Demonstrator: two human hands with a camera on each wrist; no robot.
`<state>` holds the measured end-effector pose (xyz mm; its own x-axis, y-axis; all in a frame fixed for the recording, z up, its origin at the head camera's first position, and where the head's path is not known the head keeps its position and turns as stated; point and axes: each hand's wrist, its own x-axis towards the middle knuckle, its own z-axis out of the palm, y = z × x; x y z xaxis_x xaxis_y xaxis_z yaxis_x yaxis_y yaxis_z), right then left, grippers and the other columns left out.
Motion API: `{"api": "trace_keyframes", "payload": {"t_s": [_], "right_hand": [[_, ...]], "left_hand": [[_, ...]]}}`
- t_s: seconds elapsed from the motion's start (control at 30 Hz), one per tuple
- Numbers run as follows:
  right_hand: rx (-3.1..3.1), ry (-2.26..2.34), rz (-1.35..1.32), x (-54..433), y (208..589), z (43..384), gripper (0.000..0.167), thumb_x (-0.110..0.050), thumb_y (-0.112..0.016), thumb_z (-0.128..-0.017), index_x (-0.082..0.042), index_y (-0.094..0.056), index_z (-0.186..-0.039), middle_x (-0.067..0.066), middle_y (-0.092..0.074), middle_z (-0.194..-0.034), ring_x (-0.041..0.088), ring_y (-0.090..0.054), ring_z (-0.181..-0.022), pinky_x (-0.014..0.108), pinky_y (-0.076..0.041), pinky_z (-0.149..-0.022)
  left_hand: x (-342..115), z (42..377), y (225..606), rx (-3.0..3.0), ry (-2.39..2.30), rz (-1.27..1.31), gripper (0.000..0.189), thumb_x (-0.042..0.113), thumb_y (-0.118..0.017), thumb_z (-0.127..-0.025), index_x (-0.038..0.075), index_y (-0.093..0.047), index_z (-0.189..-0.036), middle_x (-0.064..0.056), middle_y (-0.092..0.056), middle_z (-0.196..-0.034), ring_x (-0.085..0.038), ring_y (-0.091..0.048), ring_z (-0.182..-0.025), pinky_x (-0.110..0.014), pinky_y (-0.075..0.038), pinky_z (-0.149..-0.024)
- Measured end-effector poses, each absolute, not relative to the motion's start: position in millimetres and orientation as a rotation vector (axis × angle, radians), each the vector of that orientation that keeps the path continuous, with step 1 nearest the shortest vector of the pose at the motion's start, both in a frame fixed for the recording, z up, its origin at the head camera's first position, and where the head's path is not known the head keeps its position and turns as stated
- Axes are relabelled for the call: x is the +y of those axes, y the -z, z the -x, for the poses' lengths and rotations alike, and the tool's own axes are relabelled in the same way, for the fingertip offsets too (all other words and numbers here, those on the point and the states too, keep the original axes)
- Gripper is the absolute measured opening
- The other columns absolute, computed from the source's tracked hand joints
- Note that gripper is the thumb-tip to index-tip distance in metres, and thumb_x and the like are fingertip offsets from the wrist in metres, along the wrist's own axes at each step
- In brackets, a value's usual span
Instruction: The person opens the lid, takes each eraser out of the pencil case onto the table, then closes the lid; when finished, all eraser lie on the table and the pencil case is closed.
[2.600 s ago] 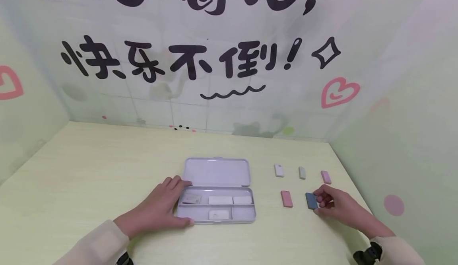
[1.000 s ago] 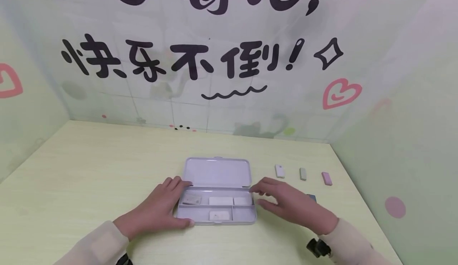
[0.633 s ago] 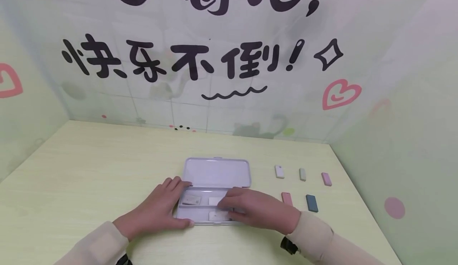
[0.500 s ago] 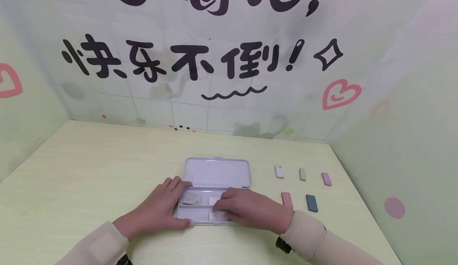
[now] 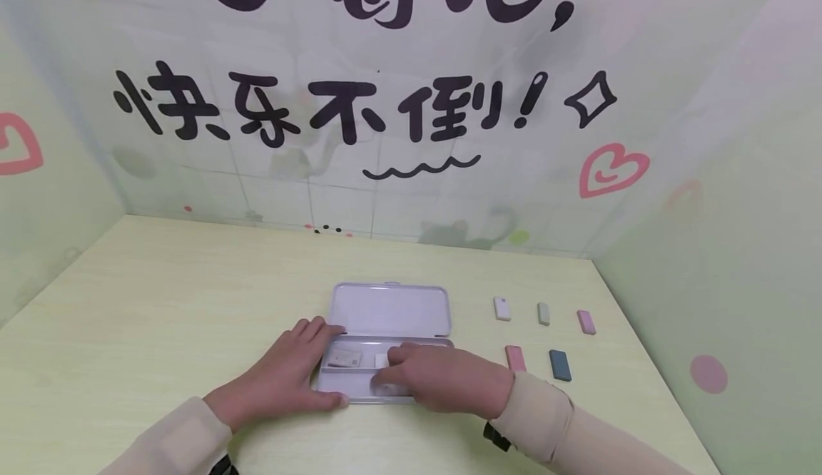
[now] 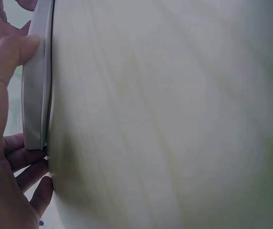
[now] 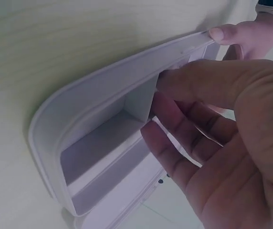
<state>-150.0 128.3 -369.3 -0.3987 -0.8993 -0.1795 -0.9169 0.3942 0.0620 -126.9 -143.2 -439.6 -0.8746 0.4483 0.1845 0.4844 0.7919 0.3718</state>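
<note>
A lilac pencil case [image 5: 389, 309] lies with its lid laid back, its tray split into compartments. My left hand [image 5: 289, 375] grips the case's left end, with the thumb on the front side and the fingers round the end, also seen in the left wrist view. My right hand [image 5: 443, 379] reaches into the tray, fingertips bent down at a white eraser [image 5: 390, 390] in the front row; whether they pinch it is hidden. Another white eraser [image 5: 344, 358] lies back left, and part of a third white eraser [image 5: 381, 361] shows beside the fingers. The right-hand compartment [image 7: 103, 136] holds nothing.
Right of the case lie a white eraser [image 5: 501, 308], a grey eraser [image 5: 543, 313], a lilac-pink eraser [image 5: 586, 322], a red-pink eraser [image 5: 515, 358] and a blue eraser [image 5: 559, 365] on the pale table [image 5: 193, 289]. Printed fabric walls enclose the back and sides.
My right hand let go of the blue eraser on the table, moved left to the case and dipped its fingers into the front row. My left hand stays on the case.
</note>
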Motion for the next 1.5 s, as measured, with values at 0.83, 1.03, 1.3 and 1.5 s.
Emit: {"api": "trace_keyframes", "payload": {"t_s": [0.83,1.03,1.3,1.5], "right_hand": [[2.452,-0.132,1.653,128,370,156,0.034,-0.018,-0.072,-0.099,-0.032,-0.07,-0.13,-0.009,-0.07,-0.11,-0.001,-0.056,-0.092,0.007,-0.043,-0.082],[2.449,-0.246,1.652,123,366,155,0.038,-0.015,-0.07,-0.099,-0.035,-0.068,-0.132,-0.008,-0.066,-0.107,0.0,-0.053,-0.087,0.008,-0.042,-0.077],[2.457,-0.351,1.583,114,360,153,0.041,-0.01,-0.071,-0.097,-0.035,-0.068,-0.129,-0.007,-0.064,-0.101,0.002,-0.05,-0.079,0.013,-0.042,-0.067],[2.444,-0.287,1.451,114,357,158,0.044,-0.009,-0.068,-0.099,-0.038,-0.065,-0.132,-0.007,-0.058,-0.095,0.004,-0.047,-0.075,0.015,-0.039,-0.061]], "left_hand": [[-142,126,439,-2.873,0.637,0.753,0.089,0.068,-0.08,-0.074,0.011,-0.056,-0.138,0.007,-0.05,-0.111,-0.01,-0.041,-0.099,-0.026,-0.038,-0.079],[-141,127,439,-2.878,0.639,0.757,0.09,0.069,-0.079,-0.075,0.01,-0.055,-0.139,0.006,-0.05,-0.111,-0.011,-0.041,-0.1,-0.027,-0.038,-0.08],[-141,127,440,-2.875,0.638,0.755,0.09,0.069,-0.08,-0.074,0.01,-0.056,-0.138,0.006,-0.05,-0.111,-0.011,-0.042,-0.101,-0.027,-0.039,-0.08],[-143,126,441,-2.884,0.641,0.748,0.091,0.069,-0.08,-0.074,0.01,-0.056,-0.139,0.005,-0.05,-0.113,-0.011,-0.042,-0.102,-0.027,-0.039,-0.081]]}}
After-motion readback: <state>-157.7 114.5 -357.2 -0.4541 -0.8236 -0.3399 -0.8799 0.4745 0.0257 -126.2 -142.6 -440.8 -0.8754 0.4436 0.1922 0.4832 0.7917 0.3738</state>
